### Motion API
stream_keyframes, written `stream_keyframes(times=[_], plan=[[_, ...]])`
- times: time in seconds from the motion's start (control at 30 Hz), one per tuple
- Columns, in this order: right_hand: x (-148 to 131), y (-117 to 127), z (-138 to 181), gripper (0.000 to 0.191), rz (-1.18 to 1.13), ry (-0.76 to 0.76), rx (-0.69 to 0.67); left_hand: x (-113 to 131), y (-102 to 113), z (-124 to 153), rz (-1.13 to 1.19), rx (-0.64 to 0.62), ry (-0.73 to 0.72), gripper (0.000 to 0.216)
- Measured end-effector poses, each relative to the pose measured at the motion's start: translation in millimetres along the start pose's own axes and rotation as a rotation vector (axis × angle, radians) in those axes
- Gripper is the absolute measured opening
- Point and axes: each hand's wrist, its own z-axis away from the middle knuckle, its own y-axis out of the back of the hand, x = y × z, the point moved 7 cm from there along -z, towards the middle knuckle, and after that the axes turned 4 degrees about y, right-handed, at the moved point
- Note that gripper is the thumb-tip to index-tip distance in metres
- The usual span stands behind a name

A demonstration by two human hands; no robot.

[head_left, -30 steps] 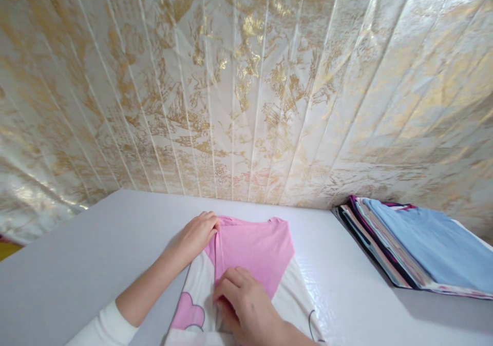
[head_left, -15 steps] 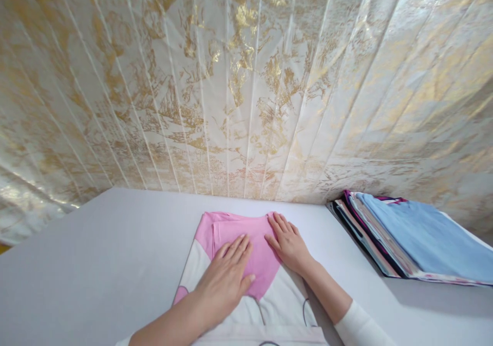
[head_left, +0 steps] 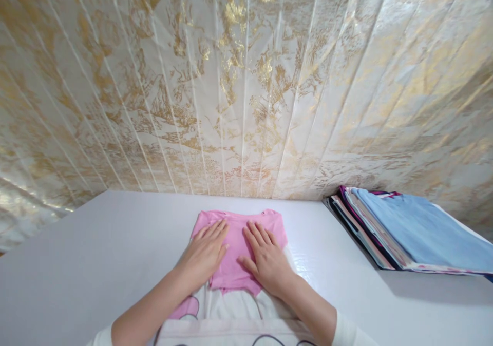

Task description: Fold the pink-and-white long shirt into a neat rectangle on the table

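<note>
A pink and white shirt [head_left: 235, 271] lies on the white table in front of me, its pink sleeves folded inward over the body. My left hand [head_left: 206, 251] rests flat on the left part of the pink cloth, fingers stretched out. On the right part, my right hand [head_left: 265, 256] also lies flat with its thumb spread away. Neither hand grips anything. Dark curved printed lines and a pink patch show on the white fabric nearer to me. My forearms cover some of the shirt's sides.
A stack of folded clothes [head_left: 423, 228], light blue on top, stands at the right of the white table [head_left: 96, 264]. Behind the table's far edge hangs a shiny white and gold patterned curtain [head_left: 231, 104].
Both hands have shifted left over the pink cloth, the left one also a little farther forward. The pink sleeves now lie flatter and more spread across the shirt.
</note>
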Motion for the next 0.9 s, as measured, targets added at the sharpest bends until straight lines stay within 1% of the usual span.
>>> stream_keyframes(times=[0.1, 0.2, 0.27, 0.33, 0.47, 0.57, 0.7, 0.9], plan=[[1, -4, 1, 0.072, -0.015, -0.044, -0.027, -9, 12, -1, -0.031, 0.063, 0.053, 0.048], [3, -3, 0, 0.071, -0.022, -0.059, -0.039, 3, 30, 7, 0.004, 0.096, 0.041, 0.041], [3, -1, 0, 0.071, -0.029, -0.06, -0.04, 13, 41, 13, 0.055, 0.103, 0.024, 0.029], [2, 1, 0, 0.071, -0.035, -0.063, -0.037, 12, 46, 15, 0.066, 0.095, 0.062, 0.017], [0, 4, 1, 0.068, -0.047, -0.076, -0.035, -17, 41, 5, 0.026, 0.085, 0.219, 0.006], [-1, 6, 1, 0.065, -0.054, -0.068, -0.021, -36, 36, -9, 0.025, 0.098, 0.255, 0.003], [-4, 8, 0, 0.064, -0.036, -0.041, -0.011, -40, 34, -21, 0.015, 0.102, 0.264, 0.007], [-4, 6, 0, 0.068, -0.05, 0.01, -0.021, -41, 35, -25, 0.017, 0.06, 0.289, 0.017]])
